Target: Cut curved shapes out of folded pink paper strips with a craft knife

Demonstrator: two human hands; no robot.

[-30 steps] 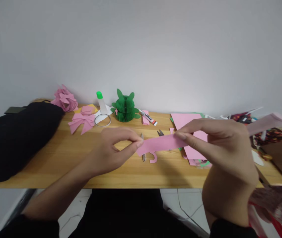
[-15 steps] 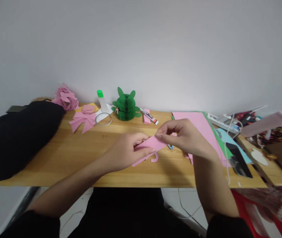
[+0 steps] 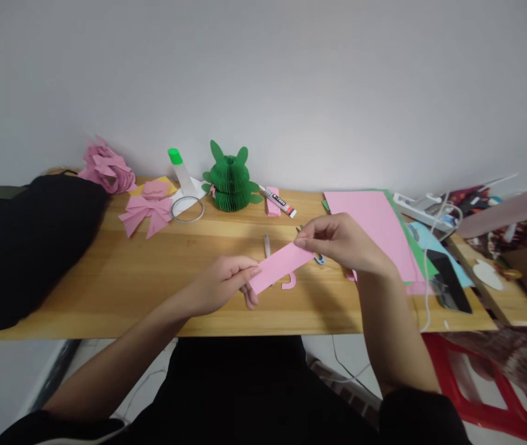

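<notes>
Head view: I see a pink paper strip [image 3: 278, 267] slant lengthwise from pinching left hand [image 3: 217, 285] to pinching right hand [image 3: 344, 242].

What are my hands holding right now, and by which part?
A pink paper strip: your left hand pinches its near left end, and your right hand pinches its far right end.
</notes>
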